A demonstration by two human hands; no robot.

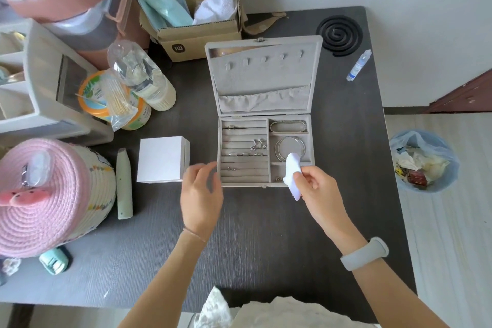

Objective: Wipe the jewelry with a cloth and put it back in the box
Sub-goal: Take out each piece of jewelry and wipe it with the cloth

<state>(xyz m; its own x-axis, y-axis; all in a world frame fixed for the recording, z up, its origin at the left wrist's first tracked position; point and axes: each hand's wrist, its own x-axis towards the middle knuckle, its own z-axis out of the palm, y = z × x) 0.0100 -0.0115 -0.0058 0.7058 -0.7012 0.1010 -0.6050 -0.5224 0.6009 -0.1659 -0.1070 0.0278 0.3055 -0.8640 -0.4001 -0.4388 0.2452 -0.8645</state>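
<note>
A grey velvet jewelry box (263,104) stands open on the dark table, its lid leaning back. Rings and earrings (257,145) sit in the padded rows on the left. A chain bracelet (288,126) lies in the top right compartment, and silver bangles (290,148) in the one below it. My right hand (318,186) pinches a small white cloth (292,172) over the box's front right corner. My left hand (202,192) hovers at the front left corner of the box, blurred, fingers apart, holding nothing.
A white square box (162,159) sits left of the jewelry box, a pale green pen-like tool (123,184) further left. A pink woven basket (45,194), bottles (141,77) and a cardboard box (197,24) crowd the left and back. A bin (423,161) stands on the floor at right.
</note>
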